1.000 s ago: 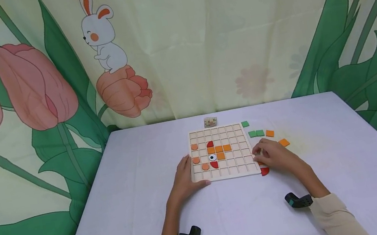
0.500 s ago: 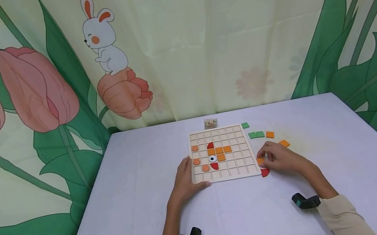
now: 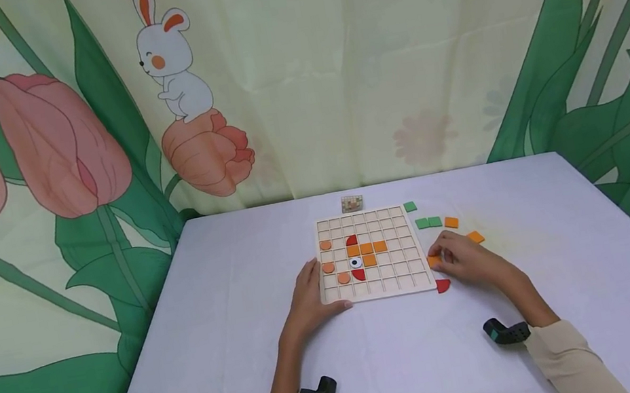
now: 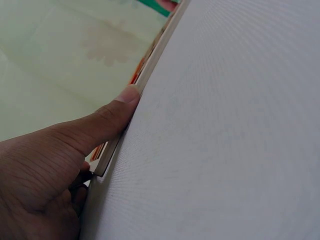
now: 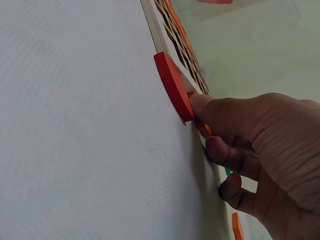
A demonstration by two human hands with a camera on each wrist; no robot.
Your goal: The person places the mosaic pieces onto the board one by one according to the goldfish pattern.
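Observation:
A pale wooden grid board [image 3: 389, 271] lies on the white table. My left hand [image 3: 308, 297] grips its near left corner, thumb along the front edge; in the left wrist view the thumb [image 4: 112, 115] presses on the rim. On the board sit orange squares [image 3: 366, 249], peach discs [image 3: 329, 267], two red quarter-round tiles [image 3: 358, 275] and an eye disc [image 3: 355, 262]. By the board's right edge, my right hand [image 3: 468, 256] pinches an orange square tile [image 3: 434, 262]. Another red quarter-round tile [image 5: 173, 87] lies just nearer, against the board.
Several green squares [image 3: 428, 222] and loose orange squares [image 3: 475, 237] lie right of the board. A small patterned block [image 3: 351, 204] stands behind it. Black cameras [image 3: 506, 331] sit on both wrists. A printed curtain [image 3: 368, 64] hangs behind the table.
My right hand has drawn back a little to the right from the board's edge. The orange tile at its fingertips shows more and has shifted slightly away from me. My left hand stays put.

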